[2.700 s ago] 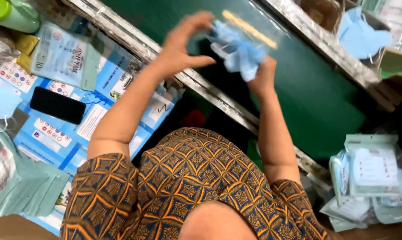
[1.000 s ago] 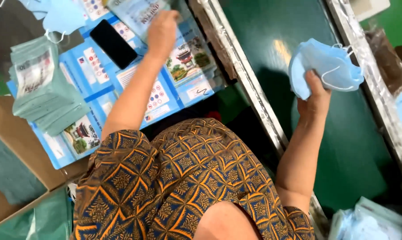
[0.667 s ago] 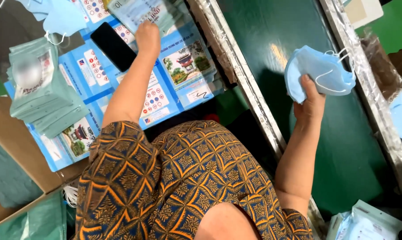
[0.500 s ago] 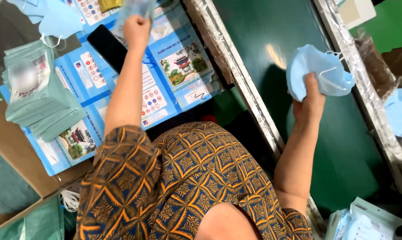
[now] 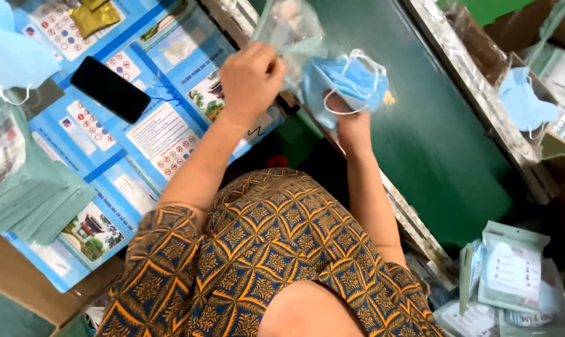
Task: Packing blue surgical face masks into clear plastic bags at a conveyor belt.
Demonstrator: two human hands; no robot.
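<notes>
On the far left I see a stack of pale green packets (image 5: 26,187), then a flat black phone (image 5: 109,88) lying on blue printed sheets (image 5: 164,125). My left hand (image 5: 251,78) is closed tight on a clear plastic bag (image 5: 289,31), which sticks up above my fist. Just beside it, my right hand (image 5: 351,118) is closed on a bunch of soft blue face masks (image 5: 348,81). The masks touch the bag, over the dark green belt (image 5: 432,143).
</notes>
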